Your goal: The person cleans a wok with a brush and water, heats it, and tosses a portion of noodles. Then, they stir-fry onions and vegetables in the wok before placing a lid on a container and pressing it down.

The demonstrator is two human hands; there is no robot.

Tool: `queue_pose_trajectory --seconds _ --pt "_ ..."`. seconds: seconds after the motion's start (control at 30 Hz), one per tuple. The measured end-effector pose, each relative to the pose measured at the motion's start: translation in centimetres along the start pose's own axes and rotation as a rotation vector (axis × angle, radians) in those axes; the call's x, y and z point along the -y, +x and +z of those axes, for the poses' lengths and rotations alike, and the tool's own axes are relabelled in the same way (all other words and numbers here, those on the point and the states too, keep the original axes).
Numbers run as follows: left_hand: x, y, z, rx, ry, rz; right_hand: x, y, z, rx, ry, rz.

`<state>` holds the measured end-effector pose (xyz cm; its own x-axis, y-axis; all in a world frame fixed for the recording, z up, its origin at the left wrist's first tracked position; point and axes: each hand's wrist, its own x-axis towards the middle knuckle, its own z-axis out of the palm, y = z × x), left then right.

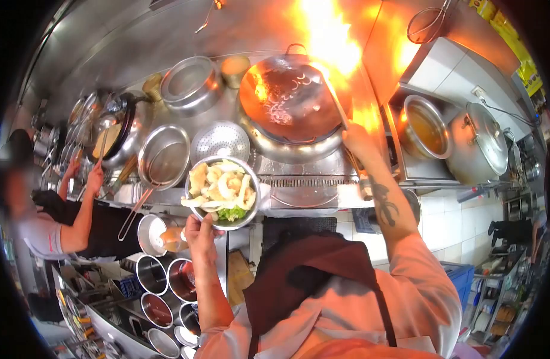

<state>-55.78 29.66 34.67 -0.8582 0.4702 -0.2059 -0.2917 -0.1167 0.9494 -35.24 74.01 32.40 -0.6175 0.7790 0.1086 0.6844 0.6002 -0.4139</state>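
My left hand (201, 233) grips the rim of a metal bowl (255, 203), which is filled with pale sliced pieces (221, 185) and some green leaves (232, 213). It holds the bowl up in front of the stove. Fingers wrapped round a long handle (335, 96), my right hand (357, 139) reaches over the right side of a wok (299, 99). Pale curved slices (281, 112) lie in the wok. Tall flames (329, 36) rise at its back right. The handle's far end is lost in the glare.
A perforated strainer (220, 142) and steel pots (164, 157) stand left of the wok. To the right are a pot of brown liquid (429, 128) and a lidded pot (481, 143). Sauce containers (157, 308) sit lower left. A co-worker (53, 221) works at another wok on the left.
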Motion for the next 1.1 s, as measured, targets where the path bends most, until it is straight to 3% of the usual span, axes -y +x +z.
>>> queue_pose_trajectory --seconds 0.13,0.2,0.37,0.47,0.5,0.63,0.73,0.83,0.93,1.1 --pt "-0.2 0.9 0.0 0.030 -0.001 -0.055 0.8 2.6 5.2 -0.022 0.074 0.053" --pt "-0.4 1.5 0.1 0.048 -0.004 -0.062 1.8 1.5 5.8 0.063 0.181 0.013" --pt "-0.7 2.7 0.5 0.092 -0.021 -0.050 4.9 -4.0 -0.9 0.335 0.302 -0.027" --pt "-0.9 2.9 0.4 0.083 -0.015 -0.051 6.0 -7.7 -3.7 0.418 0.530 -0.011" --pt "-1.0 3.2 0.5 0.079 -0.022 -0.050 5.6 -8.0 -4.1 0.513 0.538 0.071" --pt "-1.1 2.9 -0.1 0.054 -0.037 -0.032 3.6 -7.8 -4.7 0.500 0.454 0.205" --pt "-1.2 2.5 -1.0 0.032 -0.037 -0.013 1.5 -7.3 -2.9 0.142 0.202 0.045" --pt "-1.1 2.3 -1.2 0.009 -0.052 0.009 2.2 -6.5 -0.9 0.107 -0.155 0.235" --pt "-1.0 2.2 -1.1 -0.005 -0.063 0.026 2.3 -6.9 -0.4 0.083 -0.105 0.065" --pt "-1.0 3.0 0.2 0.009 -0.035 0.002 5.5 -9.8 -6.0 0.385 0.325 0.033"
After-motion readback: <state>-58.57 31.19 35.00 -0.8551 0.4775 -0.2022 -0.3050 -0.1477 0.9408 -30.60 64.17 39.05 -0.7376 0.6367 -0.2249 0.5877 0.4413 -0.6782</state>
